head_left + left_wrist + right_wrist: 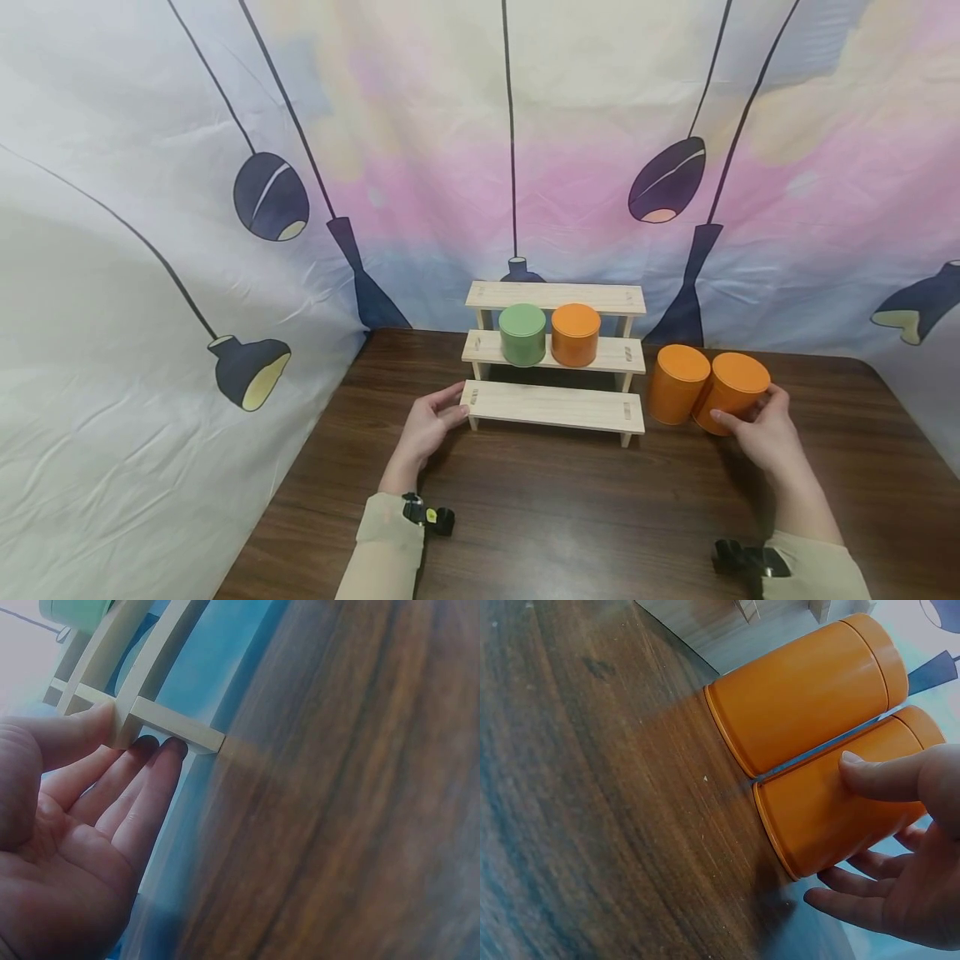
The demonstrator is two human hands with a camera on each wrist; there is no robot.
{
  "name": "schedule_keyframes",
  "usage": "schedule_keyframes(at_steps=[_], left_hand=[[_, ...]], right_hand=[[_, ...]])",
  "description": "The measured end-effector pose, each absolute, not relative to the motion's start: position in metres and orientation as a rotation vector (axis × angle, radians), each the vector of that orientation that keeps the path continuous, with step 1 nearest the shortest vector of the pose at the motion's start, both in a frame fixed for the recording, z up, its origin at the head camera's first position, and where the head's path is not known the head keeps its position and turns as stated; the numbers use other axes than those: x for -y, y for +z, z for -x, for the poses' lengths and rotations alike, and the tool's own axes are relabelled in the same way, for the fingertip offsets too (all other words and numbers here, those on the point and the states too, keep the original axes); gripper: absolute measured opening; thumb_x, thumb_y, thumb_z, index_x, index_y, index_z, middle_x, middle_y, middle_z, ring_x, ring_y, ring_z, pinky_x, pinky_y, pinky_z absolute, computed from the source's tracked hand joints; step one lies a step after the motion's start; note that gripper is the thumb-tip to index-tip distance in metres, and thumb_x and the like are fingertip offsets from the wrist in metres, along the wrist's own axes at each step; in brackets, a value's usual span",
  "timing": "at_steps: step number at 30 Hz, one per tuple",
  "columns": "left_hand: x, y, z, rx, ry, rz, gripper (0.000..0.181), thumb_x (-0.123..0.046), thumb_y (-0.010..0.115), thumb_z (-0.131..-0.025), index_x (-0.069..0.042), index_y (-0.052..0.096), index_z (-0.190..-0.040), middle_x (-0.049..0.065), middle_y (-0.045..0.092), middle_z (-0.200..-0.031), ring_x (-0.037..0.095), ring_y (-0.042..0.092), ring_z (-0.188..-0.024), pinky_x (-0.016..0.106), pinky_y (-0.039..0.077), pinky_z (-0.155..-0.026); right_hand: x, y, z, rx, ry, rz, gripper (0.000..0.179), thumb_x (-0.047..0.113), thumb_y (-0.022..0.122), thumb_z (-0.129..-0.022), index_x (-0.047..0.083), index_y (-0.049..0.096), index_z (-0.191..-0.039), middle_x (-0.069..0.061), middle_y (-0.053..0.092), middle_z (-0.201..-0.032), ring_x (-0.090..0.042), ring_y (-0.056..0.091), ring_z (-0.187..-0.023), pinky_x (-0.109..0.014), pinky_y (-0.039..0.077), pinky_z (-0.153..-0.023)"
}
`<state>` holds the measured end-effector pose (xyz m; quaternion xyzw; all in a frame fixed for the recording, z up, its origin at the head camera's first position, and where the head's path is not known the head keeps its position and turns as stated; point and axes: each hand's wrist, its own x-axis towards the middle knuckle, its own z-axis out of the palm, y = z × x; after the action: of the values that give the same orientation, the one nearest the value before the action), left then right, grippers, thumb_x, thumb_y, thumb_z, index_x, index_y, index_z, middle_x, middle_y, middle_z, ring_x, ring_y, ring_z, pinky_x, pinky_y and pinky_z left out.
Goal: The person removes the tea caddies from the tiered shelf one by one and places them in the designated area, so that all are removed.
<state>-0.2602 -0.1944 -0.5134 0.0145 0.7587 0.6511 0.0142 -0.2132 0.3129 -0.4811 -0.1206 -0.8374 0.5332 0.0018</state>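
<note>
A three-step wooden display stand stands at the middle back of the table. My left hand pinches the left end of its lowest step, the thumb on the board's edge and the fingers beneath in the left wrist view. To the right of the stand are two tall orange canisters with lids, side by side. Around the right-hand orange canister my right hand curls, thumb on its front and fingers behind. The other orange canister is untouched, between it and the stand.
On the middle step sit a short green tin and a short orange tin. The dark wooden table ends at the back against a cloth backdrop printed with lamps.
</note>
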Motion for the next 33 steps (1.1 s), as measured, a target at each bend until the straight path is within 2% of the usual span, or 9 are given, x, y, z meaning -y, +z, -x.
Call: schedule_keyframes(at_steps=[13,18,21,28,33], left_hand=[[0.196,-0.516,0.261,-2.368,1.995,-0.043,0.050,-0.005,0.074,-0.100,-0.006,0.063,-0.149,0.020,0.066,-0.143,0.027,0.070,-0.122,0.035,0.057,-0.099],[0.196,-0.516,0.261,-2.378,1.983,-0.043,0.051,-0.006,0.074,-0.100,-0.007,0.063,-0.149,0.018,0.067,-0.142,0.026,0.071,-0.121,0.037,0.057,-0.100],[0.196,-0.516,0.261,-2.376,1.986,-0.040,0.051,-0.006,0.074,-0.100,-0.007,0.063,-0.149,0.018,0.067,-0.142,0.025,0.071,-0.120,0.037,0.057,-0.100],[0.196,-0.516,0.261,-2.367,1.994,-0.040,0.051,-0.005,0.074,-0.100,-0.007,0.064,-0.149,0.018,0.067,-0.142,0.025,0.071,-0.120,0.033,0.057,-0.097],[0.196,-0.517,0.262,-2.365,1.998,-0.048,0.050,-0.006,0.074,-0.100,-0.006,0.064,-0.149,0.020,0.067,-0.142,0.025,0.072,-0.119,0.032,0.058,-0.096]], right_hand=[[-0.313,-0.481,0.213,2.630,1.668,0.389,0.105,0.018,0.069,-0.105,-0.006,-0.016,-0.161,-0.046,0.016,-0.164,-0.062,0.029,-0.148,-0.071,0.031,-0.116],[-0.315,-0.480,0.214,2.609,1.640,0.329,0.121,0.007,0.080,-0.096,-0.001,-0.019,-0.164,-0.047,0.018,-0.163,-0.063,0.026,-0.148,-0.072,0.023,-0.120],[-0.316,-0.478,0.213,2.611,1.604,0.277,0.132,0.007,0.085,-0.090,0.004,-0.023,-0.165,-0.048,0.018,-0.162,-0.066,0.022,-0.148,-0.075,0.017,-0.120],[-0.317,-0.470,0.209,2.624,1.508,0.289,0.135,0.013,0.087,-0.090,0.008,-0.025,-0.166,-0.051,0.021,-0.158,-0.067,0.031,-0.142,-0.078,0.032,-0.110],[-0.316,-0.465,0.207,2.620,1.498,0.266,0.133,0.015,0.086,-0.091,0.010,-0.023,-0.167,-0.048,0.013,-0.163,-0.068,0.027,-0.144,-0.079,0.033,-0.108]])
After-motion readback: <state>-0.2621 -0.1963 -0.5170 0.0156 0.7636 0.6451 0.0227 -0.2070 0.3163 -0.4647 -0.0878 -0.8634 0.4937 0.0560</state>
